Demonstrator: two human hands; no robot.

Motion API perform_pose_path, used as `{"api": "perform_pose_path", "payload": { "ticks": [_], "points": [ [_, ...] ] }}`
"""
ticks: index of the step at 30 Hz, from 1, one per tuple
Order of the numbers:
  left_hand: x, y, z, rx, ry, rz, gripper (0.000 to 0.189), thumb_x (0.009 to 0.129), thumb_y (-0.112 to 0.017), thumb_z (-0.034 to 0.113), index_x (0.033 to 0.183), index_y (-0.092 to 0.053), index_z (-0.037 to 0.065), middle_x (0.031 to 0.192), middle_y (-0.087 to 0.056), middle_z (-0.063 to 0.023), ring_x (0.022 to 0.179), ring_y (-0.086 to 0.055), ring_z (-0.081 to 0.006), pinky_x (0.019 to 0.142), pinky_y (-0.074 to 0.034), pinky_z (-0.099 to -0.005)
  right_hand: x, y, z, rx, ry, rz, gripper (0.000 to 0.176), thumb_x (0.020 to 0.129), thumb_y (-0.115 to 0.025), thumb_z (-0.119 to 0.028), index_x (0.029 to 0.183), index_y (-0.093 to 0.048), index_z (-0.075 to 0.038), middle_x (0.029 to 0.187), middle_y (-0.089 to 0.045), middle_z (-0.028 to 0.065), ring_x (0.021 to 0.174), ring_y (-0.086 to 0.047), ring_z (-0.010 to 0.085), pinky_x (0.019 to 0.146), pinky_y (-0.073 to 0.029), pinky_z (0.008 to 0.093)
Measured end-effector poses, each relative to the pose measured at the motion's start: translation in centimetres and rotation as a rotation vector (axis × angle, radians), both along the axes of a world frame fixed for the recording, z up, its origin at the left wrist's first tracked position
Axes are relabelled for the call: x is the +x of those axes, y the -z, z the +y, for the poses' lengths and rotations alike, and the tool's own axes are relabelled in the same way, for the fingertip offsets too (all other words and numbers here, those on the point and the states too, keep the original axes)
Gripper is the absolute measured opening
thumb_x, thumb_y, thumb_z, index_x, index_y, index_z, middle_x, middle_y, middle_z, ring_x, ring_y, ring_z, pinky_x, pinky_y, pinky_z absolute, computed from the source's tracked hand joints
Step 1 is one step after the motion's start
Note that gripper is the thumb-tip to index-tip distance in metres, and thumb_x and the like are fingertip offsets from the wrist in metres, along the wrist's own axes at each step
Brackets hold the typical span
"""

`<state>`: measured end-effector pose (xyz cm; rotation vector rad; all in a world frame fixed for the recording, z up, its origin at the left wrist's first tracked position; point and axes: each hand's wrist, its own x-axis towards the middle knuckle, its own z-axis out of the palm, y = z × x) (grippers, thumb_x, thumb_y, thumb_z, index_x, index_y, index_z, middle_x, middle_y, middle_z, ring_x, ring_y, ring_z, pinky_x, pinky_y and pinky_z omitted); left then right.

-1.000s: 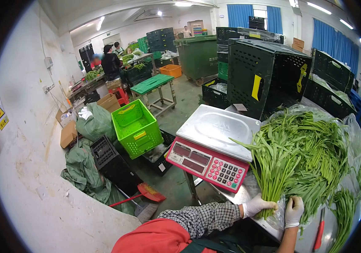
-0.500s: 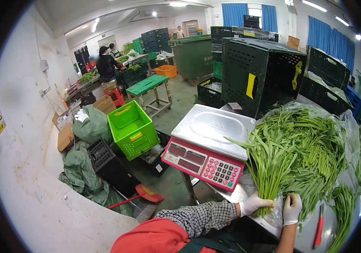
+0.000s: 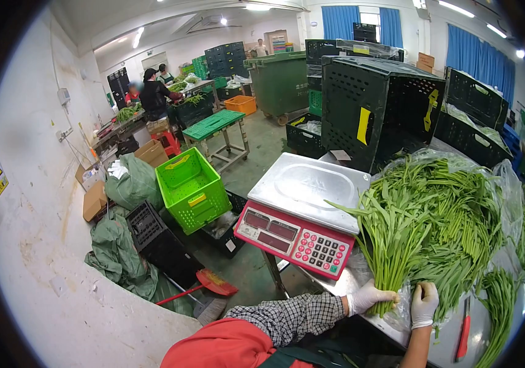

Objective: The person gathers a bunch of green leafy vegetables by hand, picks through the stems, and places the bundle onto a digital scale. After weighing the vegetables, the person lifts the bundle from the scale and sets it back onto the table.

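- Left hand [image 3: 368, 299] stays closed around the leafy bunch [image 3: 393, 260].
- Right hand [image 3: 424, 305] stays curled nearby; any hold cannot be told.
- Neither shifts; handling seems paused.

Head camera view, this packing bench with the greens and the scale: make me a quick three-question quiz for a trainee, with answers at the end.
1. Which gloved hand grips the upright bunch of greens?
2. True or false: the red-handled tool lies on the metal table.
3. What colour is the scale casing? A) blue B) pinkish red C) yellow

Key: 1. The left hand. 2. True. 3. B.
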<state>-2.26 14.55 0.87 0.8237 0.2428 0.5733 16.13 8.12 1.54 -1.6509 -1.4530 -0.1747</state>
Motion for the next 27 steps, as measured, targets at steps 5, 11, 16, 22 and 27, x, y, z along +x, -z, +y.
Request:
{"api": "perform_pose_path", "payload": {
  "ticks": [5,11,16,22,27],
  "points": [
    [-0.01,-0.03,-0.02,-0.002,0.005,-0.006,0.032,0.078,-0.064,0.011,0.104,-0.050,-0.001,0.084,-0.059,-0.0093,0.072,-0.059,-0.0154,0.066,-0.050,-0.0270,0.23,0.35,-0.04,0.000,0.001,-0.005,0.005,0.070,-0.055,0.001,0.074,-0.057,-0.001,0.070,-0.053,0.0137,0.066,-0.053,0.0302,0.061,-0.042,0.0359],
    [-0.05,-0.26,-0.18,-0.020,-0.031,-0.011,0.028,0.077,-0.064,0.010,0.100,-0.051,-0.001,0.081,-0.060,-0.0090,0.069,-0.059,-0.0148,0.063,-0.050,-0.0263,-0.23,-0.24,-0.03,-0.009,-0.006,0.016,0.004,0.071,-0.055,0.002,0.073,-0.056,-0.001,0.069,-0.052,0.0138,0.065,-0.052,0.0305,0.059,-0.041,0.0356],
    [0.01,-0.15,-0.07,-0.017,-0.002,-0.009,0.031,0.078,-0.063,0.009,0.103,-0.050,-0.001,0.083,-0.060,-0.0094,0.071,-0.059,-0.0150,0.065,-0.051,-0.0264,-0.16,-0.23,-0.13,0.002,-0.008,0.010,0.004,0.071,-0.054,0.002,0.073,-0.056,0.000,0.069,-0.052,0.0137,0.064,-0.051,0.0303,0.059,-0.041,0.0353],
    [-0.18,-0.51,-0.17,-0.019,-0.015,-0.004,0.030,0.078,-0.063,0.009,0.103,-0.050,-0.001,0.083,-0.060,-0.0096,0.070,-0.059,-0.0150,0.064,-0.050,-0.0263,-0.24,-0.25,-0.04,0.011,-0.010,0.012,0.004,0.070,-0.055,0.002,0.073,-0.056,-0.001,0.068,-0.052,0.0133,0.063,-0.051,0.0297,0.058,-0.041,0.0351],
    [-0.13,-0.34,-0.07,-0.008,-0.003,-0.005,0.030,0.078,-0.063,0.010,0.102,-0.050,-0.001,0.083,-0.060,-0.0094,0.070,-0.059,-0.0154,0.064,-0.050,-0.0268,-0.23,-0.21,-0.05,0.009,-0.003,0.017,0.005,0.070,-0.055,0.002,0.073,-0.056,-0.001,0.068,-0.052,0.0130,0.063,-0.052,0.0293,0.058,-0.041,0.0349]
  ]
}}
